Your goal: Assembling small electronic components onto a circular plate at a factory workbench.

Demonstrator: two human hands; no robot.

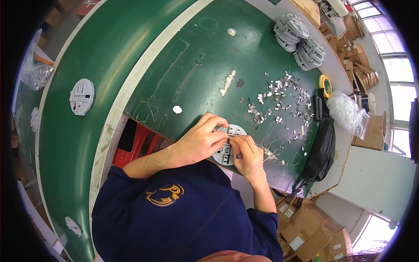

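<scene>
A round grey plastic disc (228,144) with small rectangular slots lies at the near edge of the green worktable (209,52), right in front of the person. The left hand (200,142) lies over the disc's left half, fingers curled down and clamped on its rim, the forearm coming in from the near left. The right hand (246,153) sits on the disc's right side, thumb and forefinger pinched together at the middle of the disc; whether a small metal piece is between them cannot be told. The two hands' fingertips almost meet.

Just beyond and to the right, loose small metal clips (279,98) are scattered over the table. Farther right a black bag (323,144) lies along the table's right edge, with a yellow tape roll (325,85) and a clear plastic bag (347,111) near it. Two stacks of grey discs (299,41) stand at the far right. To the left, past a pale dividing strip, another grey disc (81,96) rests on a green conveyor surface (74,148). Bare green table lies far and left of the hands.
</scene>
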